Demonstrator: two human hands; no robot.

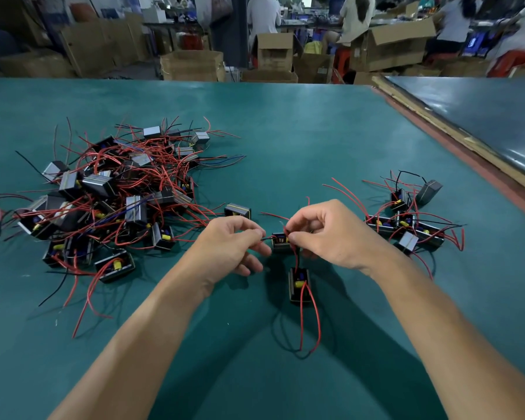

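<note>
In the head view, much is hard to read. The small module [281, 242] sits between the two hands at the middle of the green table [285, 131]. Fingers cover most of its sides, so only its open top shows. I cannot tell whether it rests on the table or is lifted off it.

The left hand [231, 247] pinches a black wire [265, 237] between thumb and forefinger just beside the module, with its other fingers curled under. The right hand [331, 234] pinches a red wire [286, 231] at the module's top edge. Its remaining fingers are curled behind the module, and their tips are hidden.

A second module [299, 284] lies just below, nearer the person, with two long red leads [311, 316] looping toward the bottom of the view. A lone module [237, 210] sits beside the left hand.

The pile [103, 195] at the left is too tangled with red and black wires to count. The group [406, 219] at the right holds about six modules, though crossing wires blur where one ends and the next begins.

A second table [482, 116] is cut off by the right edge. Beyond the table, several cardboard boxes [191, 66] and seated people [262, 16] are blurred and cut off at the top.
</note>
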